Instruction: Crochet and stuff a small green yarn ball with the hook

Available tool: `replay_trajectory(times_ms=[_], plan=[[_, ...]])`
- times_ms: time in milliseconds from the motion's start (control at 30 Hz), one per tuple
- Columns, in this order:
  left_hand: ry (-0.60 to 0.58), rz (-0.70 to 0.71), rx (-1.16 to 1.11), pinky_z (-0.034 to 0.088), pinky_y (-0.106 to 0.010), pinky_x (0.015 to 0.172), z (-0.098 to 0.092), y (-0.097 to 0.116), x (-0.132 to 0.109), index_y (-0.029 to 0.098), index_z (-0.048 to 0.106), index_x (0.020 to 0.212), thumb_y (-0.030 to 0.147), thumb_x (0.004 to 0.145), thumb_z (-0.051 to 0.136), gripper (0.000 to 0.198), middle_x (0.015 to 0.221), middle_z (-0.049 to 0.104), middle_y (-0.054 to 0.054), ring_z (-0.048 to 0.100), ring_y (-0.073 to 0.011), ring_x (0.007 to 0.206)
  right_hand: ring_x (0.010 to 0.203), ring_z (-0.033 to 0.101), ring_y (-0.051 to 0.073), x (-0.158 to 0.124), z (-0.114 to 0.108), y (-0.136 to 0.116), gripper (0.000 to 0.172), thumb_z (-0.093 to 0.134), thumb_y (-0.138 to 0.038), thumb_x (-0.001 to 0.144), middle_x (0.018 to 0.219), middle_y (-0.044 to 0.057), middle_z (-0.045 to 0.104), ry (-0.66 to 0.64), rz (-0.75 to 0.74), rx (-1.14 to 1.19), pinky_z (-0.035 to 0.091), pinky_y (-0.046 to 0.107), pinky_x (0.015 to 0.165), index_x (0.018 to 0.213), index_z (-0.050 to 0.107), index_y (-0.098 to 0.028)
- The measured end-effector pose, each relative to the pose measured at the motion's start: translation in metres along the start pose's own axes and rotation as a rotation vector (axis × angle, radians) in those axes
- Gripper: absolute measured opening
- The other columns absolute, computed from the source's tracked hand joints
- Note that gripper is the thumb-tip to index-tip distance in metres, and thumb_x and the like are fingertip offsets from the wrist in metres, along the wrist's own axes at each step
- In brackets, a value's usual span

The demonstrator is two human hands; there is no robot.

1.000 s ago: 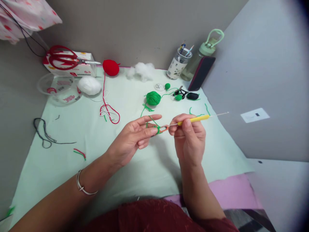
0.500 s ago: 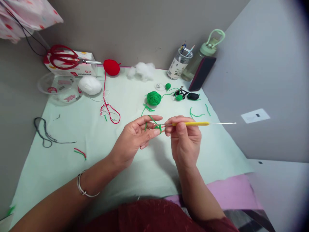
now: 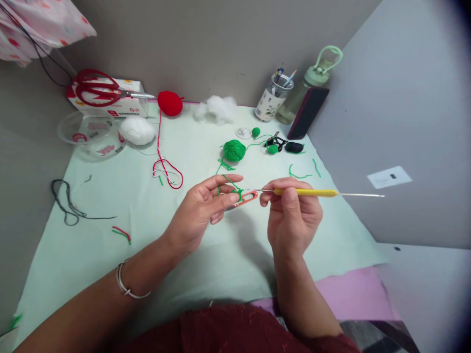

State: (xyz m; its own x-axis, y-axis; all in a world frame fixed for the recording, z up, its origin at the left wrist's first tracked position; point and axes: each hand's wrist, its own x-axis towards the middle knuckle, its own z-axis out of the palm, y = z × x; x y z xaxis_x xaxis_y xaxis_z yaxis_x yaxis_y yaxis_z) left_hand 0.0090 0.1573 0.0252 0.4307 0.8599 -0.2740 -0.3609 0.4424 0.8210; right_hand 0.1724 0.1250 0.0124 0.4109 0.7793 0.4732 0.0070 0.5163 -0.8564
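Observation:
Near the middle of the view, my left hand (image 3: 200, 208) pinches a small piece of green crochet work (image 3: 240, 195), with green yarn running over its fingers. An orange-handled tool (image 3: 250, 197) sticks out from the same hand, its far end hidden by the fingers. My right hand (image 3: 293, 218) is closed around a yellow-handled crochet hook (image 3: 307, 192). The hook's left metal tip reaches the green work; its other end points right. Beyond my left hand lies a green yarn ball (image 3: 234, 150), with a strand leading toward the hand.
Red scissors (image 3: 97, 88) lie on a box (image 3: 128, 105), beside plastic tubs (image 3: 99, 144). White yarn (image 3: 138, 130), red yarn (image 3: 170, 103) and stuffing (image 3: 217, 109) sit along the back. A pen jar (image 3: 270, 104), bottle (image 3: 294, 100) and phone (image 3: 308, 113) stand at the back right.
My right hand has moved right with the hook, away from my left hand. More of the orange-handled tool now shows between the hands. My left hand has shifted slightly left.

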Motion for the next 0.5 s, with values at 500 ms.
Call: replay_trajectory(times_ms=[500], plan=[[-0.013, 0.005, -0.010, 0.026, -0.021, 0.045, -0.0004, 0.0012, 0.0015, 0.018, 0.080, 0.113, 0.023, 0.080, 0.089, 0.034, 0.075, 0.056, 0.006, 0.033, -0.0018, 0.050, 0.066, 0.067, 0.015, -0.0022, -0.0040, -0.0054, 0.014, 0.066, -0.029, 0.102, 0.085, 0.002, 0.073, -0.088, 0.000, -0.108, 0.057, 0.033, 0.060, 0.096, 0.078, -0.023]])
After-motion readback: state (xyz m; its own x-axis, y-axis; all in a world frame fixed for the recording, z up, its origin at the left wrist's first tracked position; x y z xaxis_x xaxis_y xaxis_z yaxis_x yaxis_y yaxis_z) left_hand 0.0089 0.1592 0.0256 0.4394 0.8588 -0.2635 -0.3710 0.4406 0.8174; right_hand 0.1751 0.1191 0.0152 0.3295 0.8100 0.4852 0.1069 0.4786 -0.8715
